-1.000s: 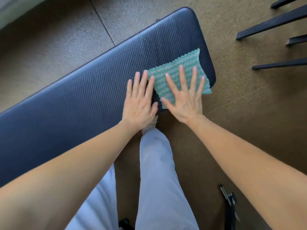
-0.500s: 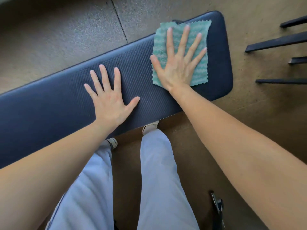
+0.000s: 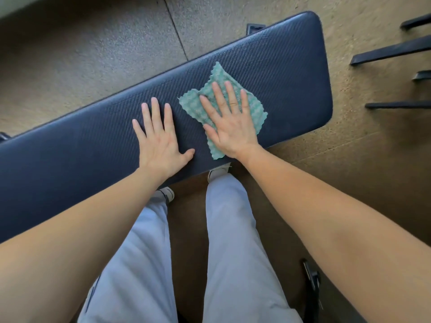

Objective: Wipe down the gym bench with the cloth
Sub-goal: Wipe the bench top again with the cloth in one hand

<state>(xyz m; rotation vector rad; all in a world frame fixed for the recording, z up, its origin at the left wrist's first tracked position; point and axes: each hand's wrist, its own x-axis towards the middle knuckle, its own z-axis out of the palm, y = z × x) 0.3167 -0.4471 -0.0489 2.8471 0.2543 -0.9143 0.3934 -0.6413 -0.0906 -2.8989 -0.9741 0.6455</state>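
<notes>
A: What is being changed on the gym bench point(image 3: 70, 159) compared with half a second ago?

B: The cloth point(image 3: 198, 106) is being dragged back from the far edge toward the near edge by the right hand point(image 3: 231, 127). Earlier it was lying flat and square under the palm; now it is being bunched and skewed, with one corner poking out beyond the fingertips and another trailing below the heel of the palm

A: How is that hand being held?

B: It is being kept fully open, fingers spread and pressed flat; nothing is being gripped, the cloth is only being pinned under it. The left hand point(image 3: 161, 143) is likewise being laid open and empty on the bare padding, just to the thumb side of the cloth, apparently as a brace

A: What is that meaning for the task?

B: A back-and-forth stroke is probably being worked over the end section. The long stretch beyond the left hand is likely still being left unwiped, and the crumpling is reducing contact
</notes>
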